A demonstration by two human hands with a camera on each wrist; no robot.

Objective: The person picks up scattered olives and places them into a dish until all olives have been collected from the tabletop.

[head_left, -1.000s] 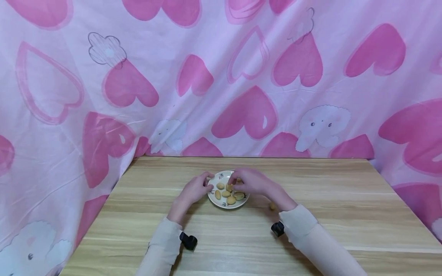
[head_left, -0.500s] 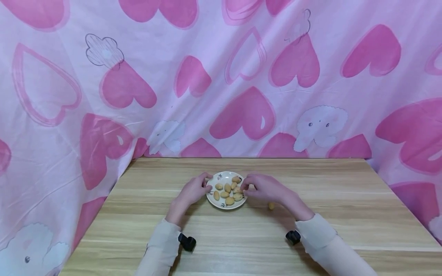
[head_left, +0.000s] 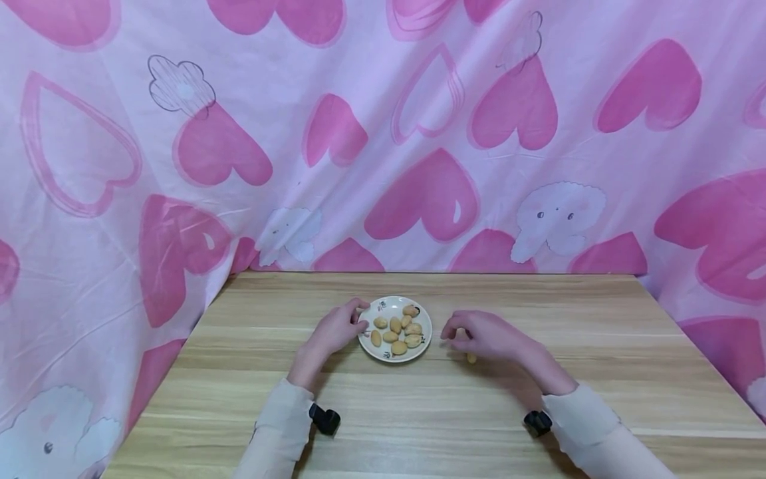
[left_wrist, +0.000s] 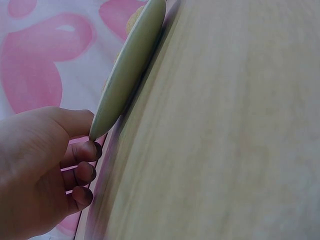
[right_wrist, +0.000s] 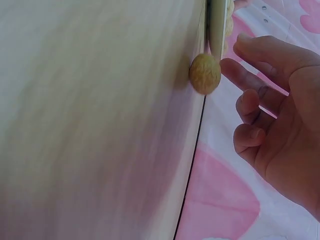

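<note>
A white plate (head_left: 391,305) with small printed marks sits mid-table and bears several tan oval nuts (head_left: 399,348), their exact kind unclear. My left hand (head_left: 335,328) pinches its left rim. The left wrist view shows the thumb and forefinger at the plate edge (left_wrist: 125,75), the other fingers curled below. To the right of the plate, my right hand (head_left: 493,338) hovers over the table with thumb and forefinger apart and nothing between them. Just under it lies one loose nut (head_left: 471,358), partly covered by the hand; in the right wrist view this nut (right_wrist: 205,74) appears near the fingertips.
The wooden table (head_left: 383,419) runs back to a pink cloth (head_left: 419,133) with a heart pattern, which also hangs along the left side. A small black camera (head_left: 325,420) sits at the left wrist, another black camera (head_left: 537,423) at the right.
My right hand has drawn back from over the plate, moving right toward the loose nut, leaving the nuts on the plate in full view. The left hand stays at the rim.
</note>
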